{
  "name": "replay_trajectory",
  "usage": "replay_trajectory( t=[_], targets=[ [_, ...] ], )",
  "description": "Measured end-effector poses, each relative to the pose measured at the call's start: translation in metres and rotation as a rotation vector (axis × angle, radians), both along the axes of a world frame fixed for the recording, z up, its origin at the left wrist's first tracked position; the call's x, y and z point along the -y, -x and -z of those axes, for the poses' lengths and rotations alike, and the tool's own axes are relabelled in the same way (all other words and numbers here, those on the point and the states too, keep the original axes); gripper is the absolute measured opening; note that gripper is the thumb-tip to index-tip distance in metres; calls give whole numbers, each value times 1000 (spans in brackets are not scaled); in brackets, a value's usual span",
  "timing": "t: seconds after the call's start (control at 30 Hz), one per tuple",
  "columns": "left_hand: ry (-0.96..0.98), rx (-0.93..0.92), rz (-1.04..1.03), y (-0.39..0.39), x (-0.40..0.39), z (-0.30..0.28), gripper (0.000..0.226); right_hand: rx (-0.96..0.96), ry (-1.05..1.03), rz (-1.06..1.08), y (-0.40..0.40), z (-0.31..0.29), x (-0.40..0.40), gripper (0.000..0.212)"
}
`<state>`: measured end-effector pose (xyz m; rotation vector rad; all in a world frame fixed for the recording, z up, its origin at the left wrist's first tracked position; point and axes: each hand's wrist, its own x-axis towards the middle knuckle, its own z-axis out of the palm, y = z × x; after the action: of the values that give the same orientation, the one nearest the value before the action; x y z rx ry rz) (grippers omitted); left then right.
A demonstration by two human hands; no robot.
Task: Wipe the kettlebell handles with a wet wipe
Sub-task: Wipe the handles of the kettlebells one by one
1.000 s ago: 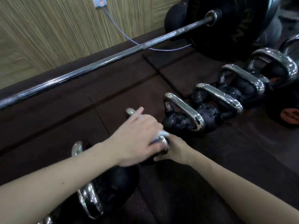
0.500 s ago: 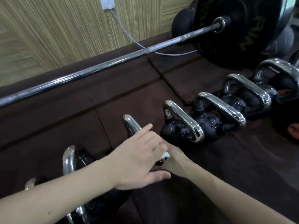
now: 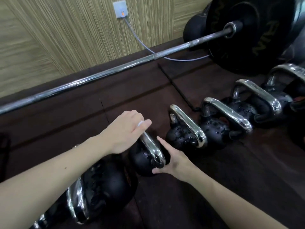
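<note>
Several black kettlebells with chrome handles stand in a row on the dark floor. My left hand (image 3: 125, 131) is closed over the far end of one kettlebell's chrome handle (image 3: 152, 150), with a sliver of white wet wipe (image 3: 140, 123) showing under the fingers. My right hand (image 3: 171, 160) rests flat against the right side of the same kettlebell's black body (image 3: 142, 160), fingers spread. A larger kettlebell (image 3: 105, 184) lies partly under my left forearm. To the right stand more kettlebells (image 3: 184, 134).
A long steel barbell (image 3: 102, 76) lies across the floor behind the row, with a big black plate (image 3: 250, 30) at its right end. A grey cable (image 3: 143, 47) runs from a wall socket (image 3: 120, 9) along the wood-pattern wall.
My left hand slid with the wipe from the near end of the handle up to its far end, uncovering the chrome. My right hand stayed against the kettlebell's body.
</note>
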<state>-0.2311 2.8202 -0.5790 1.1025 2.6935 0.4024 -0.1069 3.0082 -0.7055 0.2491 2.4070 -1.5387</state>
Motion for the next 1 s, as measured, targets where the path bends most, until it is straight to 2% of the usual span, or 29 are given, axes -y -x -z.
replay_trajectory(
  t=[0.13, 0.23, 0.33, 0.5, 0.57, 0.7, 0.77, 0.87, 0.93, 1.0],
  targets=[
    [203, -212, 301, -51, -8, -9, 65, -45, 20, 1, -2, 2, -1, 121],
    [215, -268, 463, -80, -13, -6, 63, -37, 43, 13, -2, 2, -2, 115],
    [168, -345, 537, -66, -7, 1, 56, -15, 72, 17, 0, 4, -3, 115],
    [66, -209, 332, -9, 11, 0, 41, -53, 47, -3, -2, 7, -3, 122],
    [-27, -88, 229, 5, 7, 0, 40, -65, 59, -2, -4, 6, -4, 120],
    [-109, 163, -84, 27, -7, 2, 47, -66, 73, -7, -18, 6, -13, 101],
    [-105, 160, -152, 35, -14, 1, 50, -50, 40, 60, -29, 6, -25, 82],
    [-166, 108, -197, 48, -28, -6, 49, -63, -130, 166, -44, 7, -50, 45],
    [-259, 48, -229, 56, -45, -13, 48, -132, -190, 289, -51, 6, -70, 40],
    [-343, -43, -236, 60, -67, -18, 47, -180, -203, 390, -54, 6, -88, 43]
  ],
)
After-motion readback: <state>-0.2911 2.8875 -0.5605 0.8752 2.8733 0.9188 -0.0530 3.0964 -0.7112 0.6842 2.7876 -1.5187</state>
